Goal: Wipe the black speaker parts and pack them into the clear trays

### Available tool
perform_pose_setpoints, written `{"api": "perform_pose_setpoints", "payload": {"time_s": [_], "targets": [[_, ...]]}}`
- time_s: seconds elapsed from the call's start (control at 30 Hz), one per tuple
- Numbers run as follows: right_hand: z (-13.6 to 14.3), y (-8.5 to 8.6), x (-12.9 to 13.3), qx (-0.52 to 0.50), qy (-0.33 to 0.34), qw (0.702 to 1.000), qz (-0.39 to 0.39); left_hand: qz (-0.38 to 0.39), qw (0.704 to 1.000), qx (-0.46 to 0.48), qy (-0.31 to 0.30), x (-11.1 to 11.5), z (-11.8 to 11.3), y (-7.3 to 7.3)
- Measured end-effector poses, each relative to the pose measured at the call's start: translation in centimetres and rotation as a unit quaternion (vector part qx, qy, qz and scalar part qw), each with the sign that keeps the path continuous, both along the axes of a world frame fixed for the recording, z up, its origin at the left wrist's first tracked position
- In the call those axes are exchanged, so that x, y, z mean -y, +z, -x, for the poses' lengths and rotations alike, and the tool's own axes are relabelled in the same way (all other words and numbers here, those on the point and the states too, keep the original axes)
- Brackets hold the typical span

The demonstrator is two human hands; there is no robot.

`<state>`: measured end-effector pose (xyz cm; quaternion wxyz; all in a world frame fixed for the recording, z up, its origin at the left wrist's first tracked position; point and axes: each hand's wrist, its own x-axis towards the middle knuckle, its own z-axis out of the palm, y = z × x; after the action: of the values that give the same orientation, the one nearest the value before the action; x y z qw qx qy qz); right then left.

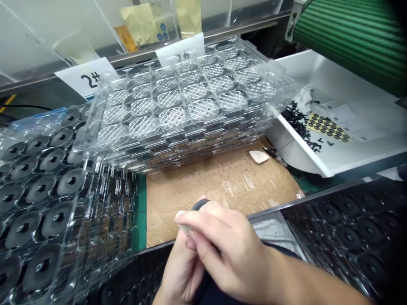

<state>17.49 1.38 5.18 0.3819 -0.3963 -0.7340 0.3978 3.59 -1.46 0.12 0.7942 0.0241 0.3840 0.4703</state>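
Observation:
Both hands meet low in the middle of the view, over the near edge of a cardboard sheet [222,182]. My right hand [229,250] lies on top, fingers curled over a small round black part [199,205] whose edge peeks out above the knuckles. My left hand [181,271] is underneath, mostly hidden, cupping the same part from below. A stack of clear plastic blister trays [187,106] with empty round pockets stands just beyond the cardboard.
At left, clear trays [38,190] hold several black round parts. A dark tray [356,228] of similar parts sits at right. A white bin [337,123] holds a yellow sheet of black rings [329,127] and small black pieces. A "2#" label [87,78] stands behind.

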Motion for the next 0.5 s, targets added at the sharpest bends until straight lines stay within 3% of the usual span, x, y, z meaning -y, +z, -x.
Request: {"api": "perform_pose_setpoints", "payload": {"time_s": [0.07,0.13,0.27,0.4,0.5], "targets": [[0.6,0.4,-0.4,0.059,0.086,0.994,0.023,0.016,1.000,-0.021,0.011,0.3,0.3,-0.2],[1.0,0.5,-0.8,0.103,0.116,0.986,0.052,0.017,0.999,-0.041,0.024,0.5,0.5,-0.3],[1.3,0.3,-1.3,0.060,0.035,0.998,-0.010,0.011,0.998,-0.047,0.031,0.6,0.5,-0.1],[-0.6,1.0,-0.5,0.049,0.122,0.989,0.074,-0.009,0.999,-0.032,0.021,0.4,1.0,0.1],[-2.0,1.1,-0.3,0.120,0.044,0.989,0.072,-0.023,1.000,-0.005,0.002,0.2,1.1,0.0]]}}
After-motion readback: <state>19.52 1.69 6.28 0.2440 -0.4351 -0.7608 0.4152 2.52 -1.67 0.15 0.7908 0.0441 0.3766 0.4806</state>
